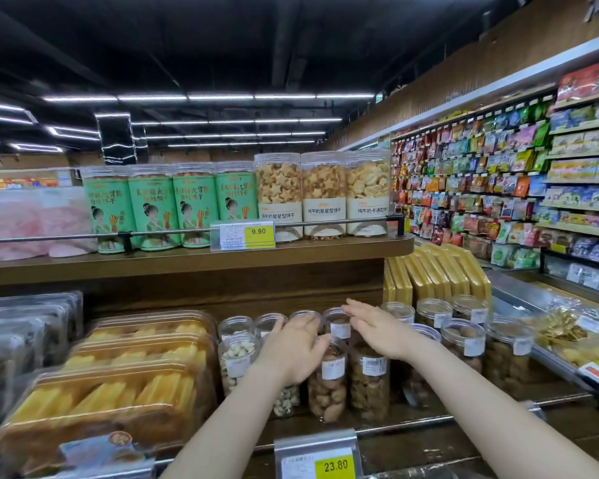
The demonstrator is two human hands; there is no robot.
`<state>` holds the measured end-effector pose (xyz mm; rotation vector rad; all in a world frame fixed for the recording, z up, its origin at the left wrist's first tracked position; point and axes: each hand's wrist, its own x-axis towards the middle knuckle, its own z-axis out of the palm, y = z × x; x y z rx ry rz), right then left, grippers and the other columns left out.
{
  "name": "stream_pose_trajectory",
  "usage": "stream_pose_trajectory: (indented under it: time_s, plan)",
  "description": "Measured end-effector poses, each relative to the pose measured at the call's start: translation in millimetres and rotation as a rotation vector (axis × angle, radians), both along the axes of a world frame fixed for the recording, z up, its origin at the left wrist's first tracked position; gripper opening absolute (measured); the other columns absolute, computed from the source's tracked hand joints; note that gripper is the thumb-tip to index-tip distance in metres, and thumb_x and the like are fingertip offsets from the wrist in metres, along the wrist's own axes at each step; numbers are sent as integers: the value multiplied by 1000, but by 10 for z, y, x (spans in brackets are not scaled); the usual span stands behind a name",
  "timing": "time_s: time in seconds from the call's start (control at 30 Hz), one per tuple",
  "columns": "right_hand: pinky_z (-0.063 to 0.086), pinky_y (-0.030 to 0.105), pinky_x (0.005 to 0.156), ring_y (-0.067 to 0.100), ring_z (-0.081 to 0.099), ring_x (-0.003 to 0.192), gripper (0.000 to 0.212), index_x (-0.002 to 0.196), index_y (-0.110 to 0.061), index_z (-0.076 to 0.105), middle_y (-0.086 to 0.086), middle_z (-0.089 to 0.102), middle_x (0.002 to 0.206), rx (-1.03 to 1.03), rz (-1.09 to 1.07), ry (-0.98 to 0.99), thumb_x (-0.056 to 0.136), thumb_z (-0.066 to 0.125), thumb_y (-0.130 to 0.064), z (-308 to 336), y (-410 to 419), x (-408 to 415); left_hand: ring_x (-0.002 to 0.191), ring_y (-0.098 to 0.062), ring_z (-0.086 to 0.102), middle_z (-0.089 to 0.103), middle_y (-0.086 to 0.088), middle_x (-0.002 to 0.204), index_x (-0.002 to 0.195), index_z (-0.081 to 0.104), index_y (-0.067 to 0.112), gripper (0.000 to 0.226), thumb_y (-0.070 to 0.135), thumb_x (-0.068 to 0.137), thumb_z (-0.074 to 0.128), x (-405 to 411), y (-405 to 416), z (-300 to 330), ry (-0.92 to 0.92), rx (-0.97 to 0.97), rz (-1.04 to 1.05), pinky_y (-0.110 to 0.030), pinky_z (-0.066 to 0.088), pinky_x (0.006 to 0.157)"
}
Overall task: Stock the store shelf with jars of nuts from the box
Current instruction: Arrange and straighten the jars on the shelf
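Fingers (pixel 355 307) of both hands were spread flat and gripped nothing. Below them ran the brown wooden lower shelf (pixel 412 421), with large clear plastic trays of yellow pastry sticks (pixel 118 385) at its left end. Clear plastic jars of nuts with white labels (pixel 327 378) stood in rows along its middle. Over these reached the left hand (pixel 291 350), touching jar lids, and the right hand (pixel 381 331), just beside it. Smallest, a yellow 23.80 price tag (pixel 335 465) hung at the front rail.
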<state>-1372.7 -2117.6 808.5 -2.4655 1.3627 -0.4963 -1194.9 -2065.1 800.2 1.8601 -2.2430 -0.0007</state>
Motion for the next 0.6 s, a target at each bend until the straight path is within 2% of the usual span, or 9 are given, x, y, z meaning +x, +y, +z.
stream_pose_trajectory:
  time_s: [0.17,0.33,0.47,0.6]
  plan:
    - [-2,28,117,7,0,145,51,150,-19,11,-5,3,159,-25,30,70,102,18,-37,-245,182,-79,147,-12,8,14,2,159,152,12,18,57,41,101,20,-285,171,-204,-58,-89,-27,-41,-6,117]
    - [-2,29,117,7,2,145,51,149,-16,14,-3,8,159,15,35,14,102,15,-35,-210,125,94,147,-14,10,16,2,159,151,14,19,56,42,100,21,-147,64,-225,-122,-114,60,-44,-8,116]
    - [-1,32,119,10,3,146,50,149,-14,16,0,9,159,27,-4,-17,103,14,-33,-193,47,194,147,-19,12,17,2,159,151,15,22,57,45,99,22,-76,-13,-240,-103,-81,73,-46,-2,117]
    - [-1,35,118,10,5,146,50,149,-13,16,0,12,158,0,4,39,103,12,-31,-151,61,238,147,-20,9,14,2,160,151,14,21,57,43,100,22,-65,-68,-215,-92,-55,109,-48,3,117]
